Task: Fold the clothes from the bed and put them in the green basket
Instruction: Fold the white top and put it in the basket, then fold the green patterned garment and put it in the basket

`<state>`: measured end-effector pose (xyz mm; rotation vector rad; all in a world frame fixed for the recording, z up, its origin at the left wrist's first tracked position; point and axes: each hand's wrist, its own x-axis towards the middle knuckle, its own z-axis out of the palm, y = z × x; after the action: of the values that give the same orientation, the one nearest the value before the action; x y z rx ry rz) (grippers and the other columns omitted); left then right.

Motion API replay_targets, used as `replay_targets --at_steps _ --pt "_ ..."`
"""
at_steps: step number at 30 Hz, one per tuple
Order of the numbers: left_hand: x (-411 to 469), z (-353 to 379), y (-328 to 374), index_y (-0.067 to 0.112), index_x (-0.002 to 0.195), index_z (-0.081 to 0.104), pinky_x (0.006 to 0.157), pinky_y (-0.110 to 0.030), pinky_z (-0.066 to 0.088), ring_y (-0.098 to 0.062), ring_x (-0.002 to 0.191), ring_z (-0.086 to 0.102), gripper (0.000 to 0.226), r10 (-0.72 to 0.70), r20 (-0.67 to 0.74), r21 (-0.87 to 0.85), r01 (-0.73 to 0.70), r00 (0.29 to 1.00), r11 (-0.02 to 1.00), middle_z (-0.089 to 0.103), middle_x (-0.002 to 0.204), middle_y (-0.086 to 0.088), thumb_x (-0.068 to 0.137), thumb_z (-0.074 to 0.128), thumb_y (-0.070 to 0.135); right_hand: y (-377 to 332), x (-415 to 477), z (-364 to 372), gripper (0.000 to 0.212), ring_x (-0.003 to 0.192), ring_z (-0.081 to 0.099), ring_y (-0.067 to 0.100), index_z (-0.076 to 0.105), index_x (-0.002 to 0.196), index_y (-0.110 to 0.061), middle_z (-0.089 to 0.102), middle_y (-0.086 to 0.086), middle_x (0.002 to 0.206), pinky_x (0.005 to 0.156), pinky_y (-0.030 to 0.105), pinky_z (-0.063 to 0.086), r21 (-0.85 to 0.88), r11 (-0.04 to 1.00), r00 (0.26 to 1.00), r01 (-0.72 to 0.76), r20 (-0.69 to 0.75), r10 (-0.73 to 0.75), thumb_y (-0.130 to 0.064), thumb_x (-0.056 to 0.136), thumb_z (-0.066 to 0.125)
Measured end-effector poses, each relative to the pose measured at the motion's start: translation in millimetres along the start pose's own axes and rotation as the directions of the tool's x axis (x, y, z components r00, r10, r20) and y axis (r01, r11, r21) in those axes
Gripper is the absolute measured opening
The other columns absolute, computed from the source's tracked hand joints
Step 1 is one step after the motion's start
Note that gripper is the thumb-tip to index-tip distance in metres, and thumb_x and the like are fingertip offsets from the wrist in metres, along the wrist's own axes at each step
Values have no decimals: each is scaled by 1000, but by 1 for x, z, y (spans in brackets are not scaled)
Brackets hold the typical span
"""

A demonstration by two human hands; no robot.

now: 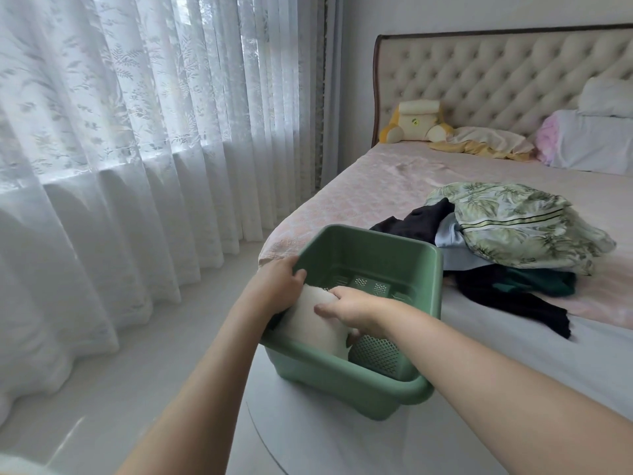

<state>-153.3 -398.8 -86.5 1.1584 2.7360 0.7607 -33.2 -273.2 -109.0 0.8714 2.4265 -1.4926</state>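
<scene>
The green basket [404, 255] stands on the near corner of the bed [376, 186]. A folded white garment [308, 320] stands on edge inside it against the left wall. My left hand [279, 282] lies over the basket's left rim with its fingers on the garment's top. My right hand [349, 310] reaches into the basket and grips the garment from the right side. A pile of unfolded clothes [513, 231] lies on the bed just right of the basket, with a leaf-print piece on top and dark pieces under it.
A tufted headboard [496, 73], a yellow plush toy [414, 123], a crumpled yellow cloth [486, 142] and white pillows [592, 138] are at the far end of the bed. Sheer white curtains [120, 132] hang along the left over a pale floor [137, 371].
</scene>
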Motion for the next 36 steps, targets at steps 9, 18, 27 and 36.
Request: replay_targets --at_steps 9,18,27,36 --pt "-9 5 6 19 133 47 93 -38 41 -29 127 48 40 1 15 107 -3 1000 994 44 146 -3 99 38 38 -9 -1 20 66 147 26 37 13 156 -41 26 15 160 119 51 24 -513 853 989 95 -50 -140 -54 94 33" --pt "-16 -1 17 22 146 36 105 -43 35 -28 136 38 51 -21 12 188 18 1000 982 40 152 -4 100 38 42 -12 -22 -6 64 148 25 29 23 156 -42 27 4 162 119 52 21 -576 805 950 142 -149 -274 -66 97 31" --pt "22 6 151 27 147 40 105 -41 39 -23 129 47 48 227 -108 10 -227 968 974 52 141 -1 100 43 34 18 -64 -156 36 119 56 25 60 129 -26 58 3 130 103 44 44 -585 804 771 106 -462 -438 -43 101 44" --pt "104 102 303 18 142 44 96 -40 46 -27 120 52 47 411 34 -132 -403 911 905 56 131 -7 95 45 15 131 -52 -314 50 136 40 29 42 146 -23 35 4 154 106 45 41 -586 783 765 -210 -597 -242 -28 97 50"
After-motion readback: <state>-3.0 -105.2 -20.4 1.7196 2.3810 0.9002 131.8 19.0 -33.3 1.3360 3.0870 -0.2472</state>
